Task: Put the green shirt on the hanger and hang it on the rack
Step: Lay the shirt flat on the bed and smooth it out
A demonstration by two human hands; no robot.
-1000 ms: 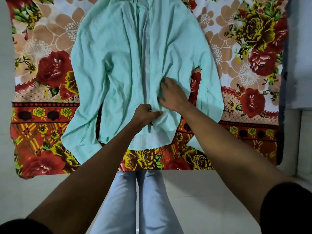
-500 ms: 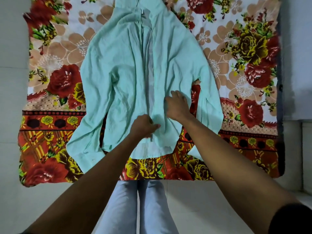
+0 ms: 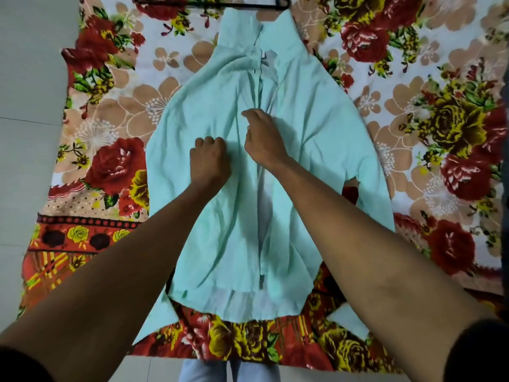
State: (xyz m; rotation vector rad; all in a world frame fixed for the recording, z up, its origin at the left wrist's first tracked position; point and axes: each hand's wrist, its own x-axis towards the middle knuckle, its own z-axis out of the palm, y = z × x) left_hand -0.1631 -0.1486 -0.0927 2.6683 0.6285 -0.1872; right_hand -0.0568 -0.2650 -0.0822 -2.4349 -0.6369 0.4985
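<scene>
The light green shirt (image 3: 311,150) lies flat, front up, on a floral bed cover, collar at the far end. My left hand (image 3: 210,159) is closed on the fabric of the left front panel at chest height. My right hand (image 3: 263,139) pinches the front placket just right of it, fingers curled. A black hanger (image 3: 256,5) lies beyond the collar at the top edge; only its lower bar and one end show. The rack is out of sight.
The floral bed cover (image 3: 440,139) spreads wide on both sides of the shirt. Pale tiled floor (image 3: 27,133) runs along the left. My legs in light trousers (image 3: 228,372) stand at the bed's near edge.
Both hands have moved up the shirt front, from near the hem to chest height. The view has tilted forward, so the collar and the hanger now show.
</scene>
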